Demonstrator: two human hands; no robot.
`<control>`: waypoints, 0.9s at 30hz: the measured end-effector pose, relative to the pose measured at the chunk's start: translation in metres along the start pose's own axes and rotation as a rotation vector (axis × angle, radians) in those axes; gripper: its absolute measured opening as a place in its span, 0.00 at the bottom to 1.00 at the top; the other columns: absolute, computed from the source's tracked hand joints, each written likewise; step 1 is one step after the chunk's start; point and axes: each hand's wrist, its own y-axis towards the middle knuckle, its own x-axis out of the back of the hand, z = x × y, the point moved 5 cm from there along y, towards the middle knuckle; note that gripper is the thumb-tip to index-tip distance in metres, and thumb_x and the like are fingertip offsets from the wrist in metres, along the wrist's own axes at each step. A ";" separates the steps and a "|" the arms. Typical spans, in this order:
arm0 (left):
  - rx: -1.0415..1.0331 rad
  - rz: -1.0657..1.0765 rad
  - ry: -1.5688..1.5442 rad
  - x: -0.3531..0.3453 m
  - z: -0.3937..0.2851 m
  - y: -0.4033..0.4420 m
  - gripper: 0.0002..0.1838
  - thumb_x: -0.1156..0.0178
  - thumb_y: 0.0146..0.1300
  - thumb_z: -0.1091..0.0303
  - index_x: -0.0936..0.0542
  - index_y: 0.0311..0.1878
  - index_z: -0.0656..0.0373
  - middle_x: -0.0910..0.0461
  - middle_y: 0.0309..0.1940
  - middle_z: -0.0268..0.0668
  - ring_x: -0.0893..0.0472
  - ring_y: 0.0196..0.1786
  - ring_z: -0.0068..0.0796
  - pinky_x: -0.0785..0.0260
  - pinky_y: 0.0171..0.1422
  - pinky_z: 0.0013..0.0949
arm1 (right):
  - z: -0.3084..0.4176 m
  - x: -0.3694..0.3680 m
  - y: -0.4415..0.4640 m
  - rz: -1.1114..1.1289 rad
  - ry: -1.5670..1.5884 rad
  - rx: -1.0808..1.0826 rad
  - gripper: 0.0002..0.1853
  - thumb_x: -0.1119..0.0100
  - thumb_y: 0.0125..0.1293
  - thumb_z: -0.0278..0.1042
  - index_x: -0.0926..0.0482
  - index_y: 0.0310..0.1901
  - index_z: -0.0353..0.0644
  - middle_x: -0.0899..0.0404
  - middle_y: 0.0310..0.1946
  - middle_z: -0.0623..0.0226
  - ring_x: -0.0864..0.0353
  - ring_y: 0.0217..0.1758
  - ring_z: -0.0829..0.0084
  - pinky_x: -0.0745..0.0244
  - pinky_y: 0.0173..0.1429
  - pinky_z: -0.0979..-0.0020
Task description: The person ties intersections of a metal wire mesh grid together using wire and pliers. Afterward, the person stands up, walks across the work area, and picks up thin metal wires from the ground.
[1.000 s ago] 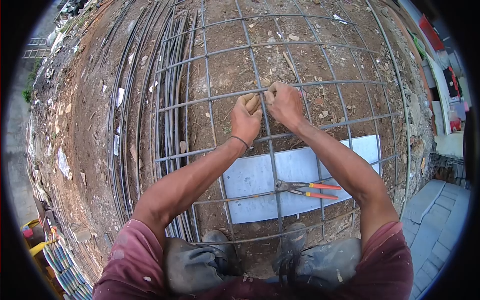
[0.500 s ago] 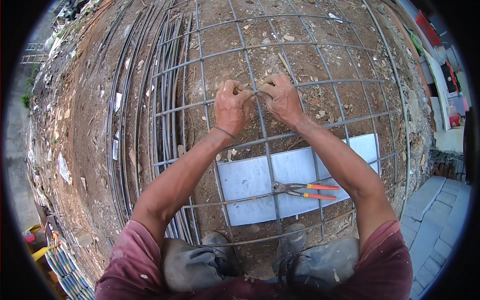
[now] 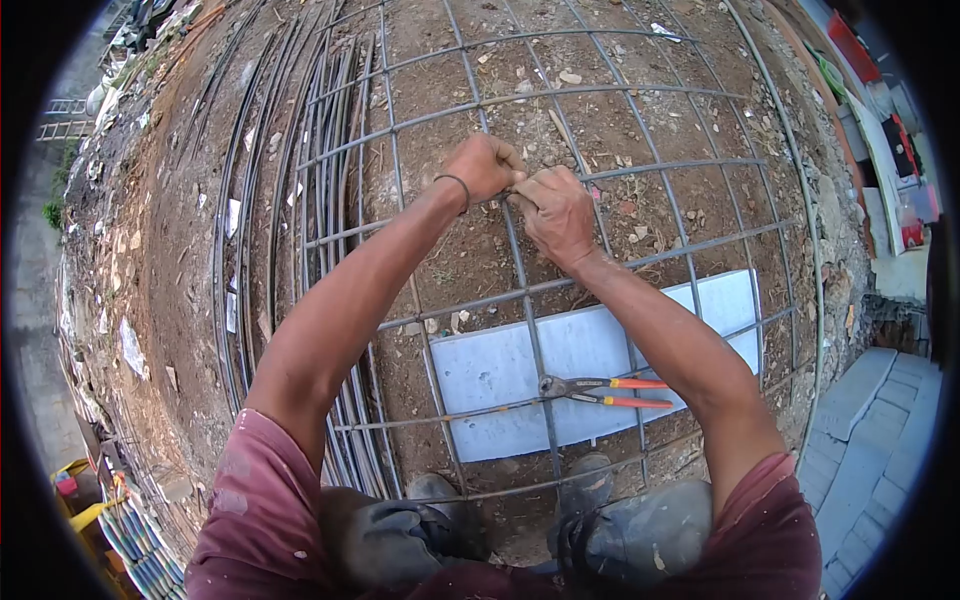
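My left hand [image 3: 484, 166] and my right hand [image 3: 556, 212] meet over a bar crossing of the steel rebar grid [image 3: 526, 293]. The fingers of both are pinched together, fingertips almost touching. Whatever lies between them is too small and too covered to name. Closer to my legs, a pair of pincers [image 3: 640, 383] with orange handles rests across the grid, jaws toward the left. Beneath them a pale, flat board [image 3: 490, 375] lies on the ground under the bars.
Long loose rebars [image 3: 335, 190] lie bundled left of the grid. Dirt with stones and scraps is visible between the bars. My boots [image 3: 588, 482] stand at the grid's near edge. Grey paving blocks [image 3: 880, 430] are at the lower right.
My left hand has turned and shifted up and right, its wrist now raised over the bars. My right hand has moved slightly down, with its knuckles turned up. The pincers stay put.
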 end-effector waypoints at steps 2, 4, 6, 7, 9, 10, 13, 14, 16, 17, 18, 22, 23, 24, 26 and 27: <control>-0.031 -0.242 0.248 0.010 -0.009 -0.008 0.12 0.24 0.62 0.68 0.12 0.42 0.66 0.13 0.29 0.37 0.16 0.33 0.24 0.23 0.38 0.31 | 0.000 0.000 0.003 -0.023 0.019 -0.021 0.08 0.22 0.54 0.31 0.13 0.34 0.44 0.19 0.29 0.69 0.21 0.35 0.62 0.26 0.41 0.60; 0.119 -0.199 0.192 0.007 0.038 0.007 0.14 0.23 0.62 0.66 0.12 0.43 0.68 0.13 0.30 0.39 0.15 0.32 0.24 0.23 0.35 0.29 | -0.003 0.000 0.005 -0.028 0.032 -0.019 0.08 0.22 0.53 0.31 0.13 0.34 0.44 0.19 0.28 0.69 0.21 0.35 0.62 0.26 0.41 0.61; 0.276 -0.151 0.133 0.006 0.054 0.010 0.17 0.23 0.63 0.64 0.13 0.44 0.69 0.13 0.30 0.40 0.15 0.31 0.24 0.22 0.32 0.28 | -0.004 0.000 0.004 -0.026 0.046 -0.022 0.08 0.22 0.53 0.31 0.13 0.33 0.44 0.19 0.28 0.68 0.22 0.35 0.62 0.26 0.41 0.61; 0.355 0.002 -0.135 -0.002 0.062 0.015 0.18 0.23 0.63 0.60 0.13 0.41 0.68 0.13 0.29 0.40 0.15 0.29 0.24 0.23 0.28 0.27 | -0.006 0.000 0.005 -0.018 0.037 -0.032 0.08 0.22 0.53 0.30 0.13 0.33 0.44 0.18 0.29 0.69 0.21 0.35 0.62 0.26 0.42 0.61; 0.440 0.160 -0.419 -0.014 0.068 0.013 0.20 0.24 0.64 0.56 0.13 0.39 0.68 0.14 0.27 0.40 0.15 0.26 0.24 0.24 0.24 0.27 | -0.005 -0.003 0.000 0.007 0.030 -0.045 0.07 0.22 0.53 0.30 0.12 0.33 0.44 0.17 0.30 0.69 0.20 0.36 0.63 0.25 0.42 0.62; 0.487 0.211 -0.397 -0.015 0.068 0.016 0.20 0.24 0.65 0.53 0.13 0.38 0.65 0.14 0.26 0.39 0.16 0.23 0.23 0.25 0.23 0.26 | -0.006 -0.003 0.002 -0.004 0.049 -0.039 0.07 0.22 0.53 0.30 0.12 0.33 0.44 0.16 0.31 0.70 0.20 0.37 0.63 0.25 0.43 0.63; 0.576 0.301 -0.376 -0.018 0.054 0.014 0.20 0.26 0.66 0.50 0.13 0.34 0.60 0.15 0.24 0.37 0.19 0.20 0.22 0.28 0.20 0.25 | -0.009 -0.002 0.003 -0.016 0.070 -0.044 0.07 0.21 0.52 0.29 0.12 0.33 0.45 0.14 0.33 0.70 0.18 0.38 0.64 0.24 0.44 0.64; 0.621 0.336 -0.380 -0.022 0.053 0.013 0.21 0.27 0.67 0.48 0.13 0.32 0.59 0.15 0.23 0.36 0.19 0.19 0.22 0.29 0.20 0.24 | -0.010 -0.003 0.002 -0.015 0.076 -0.051 0.07 0.21 0.52 0.29 0.12 0.33 0.45 0.13 0.34 0.70 0.17 0.39 0.64 0.23 0.44 0.64; 0.620 0.327 -0.329 -0.025 0.048 0.015 0.20 0.27 0.68 0.49 0.13 0.32 0.58 0.15 0.23 0.36 0.20 0.18 0.21 0.30 0.19 0.24 | -0.010 -0.004 0.000 -0.014 0.083 -0.054 0.06 0.22 0.54 0.32 0.12 0.32 0.47 0.15 0.33 0.70 0.19 0.39 0.63 0.23 0.44 0.62; 0.617 0.317 -0.277 -0.026 0.052 0.020 0.19 0.28 0.68 0.49 0.14 0.32 0.57 0.15 0.23 0.35 0.21 0.18 0.21 0.31 0.19 0.23 | -0.011 -0.004 0.001 -0.013 0.090 -0.056 0.06 0.23 0.55 0.35 0.13 0.32 0.48 0.16 0.32 0.71 0.20 0.39 0.62 0.23 0.43 0.60; 0.614 0.316 -0.274 -0.028 0.056 0.023 0.19 0.28 0.68 0.49 0.14 0.32 0.57 0.15 0.23 0.35 0.21 0.18 0.21 0.31 0.19 0.23 | -0.012 -0.004 0.002 -0.017 0.088 -0.054 0.06 0.23 0.55 0.35 0.13 0.32 0.48 0.16 0.32 0.71 0.20 0.39 0.62 0.23 0.43 0.60; 0.536 0.345 -0.281 -0.029 0.066 0.029 0.17 0.31 0.71 0.51 0.14 0.38 0.56 0.15 0.25 0.33 0.20 0.20 0.20 0.29 0.20 0.24 | -0.014 -0.003 0.001 -0.016 0.106 -0.066 0.06 0.23 0.56 0.35 0.13 0.32 0.49 0.16 0.32 0.72 0.20 0.38 0.62 0.23 0.43 0.60; 0.527 0.377 -0.284 -0.028 0.067 0.029 0.16 0.32 0.72 0.51 0.14 0.40 0.56 0.15 0.27 0.32 0.20 0.22 0.19 0.28 0.21 0.24 | -0.014 -0.003 0.001 -0.014 0.116 -0.073 0.06 0.23 0.56 0.35 0.13 0.32 0.49 0.16 0.33 0.72 0.20 0.38 0.63 0.23 0.43 0.60; 0.528 0.379 -0.280 -0.025 0.062 0.021 0.16 0.32 0.72 0.51 0.14 0.40 0.56 0.15 0.27 0.32 0.20 0.22 0.19 0.28 0.21 0.24 | -0.015 -0.003 0.001 -0.018 0.116 -0.077 0.06 0.23 0.56 0.35 0.13 0.32 0.49 0.16 0.33 0.72 0.20 0.38 0.63 0.23 0.43 0.60; 0.543 0.343 -0.444 -0.021 0.053 0.004 0.15 0.34 0.74 0.52 0.14 0.44 0.56 0.13 0.34 0.32 0.17 0.29 0.18 0.24 0.28 0.24 | -0.015 -0.004 0.001 -0.021 0.125 -0.067 0.06 0.24 0.56 0.35 0.13 0.32 0.49 0.15 0.33 0.72 0.20 0.38 0.63 0.23 0.43 0.60; 0.547 0.346 -0.438 -0.015 0.069 0.006 0.15 0.34 0.74 0.52 0.14 0.44 0.56 0.13 0.34 0.32 0.17 0.29 0.18 0.24 0.28 0.24 | -0.015 -0.003 0.002 -0.025 0.127 -0.073 0.06 0.24 0.56 0.35 0.13 0.32 0.49 0.15 0.33 0.72 0.20 0.38 0.63 0.23 0.43 0.60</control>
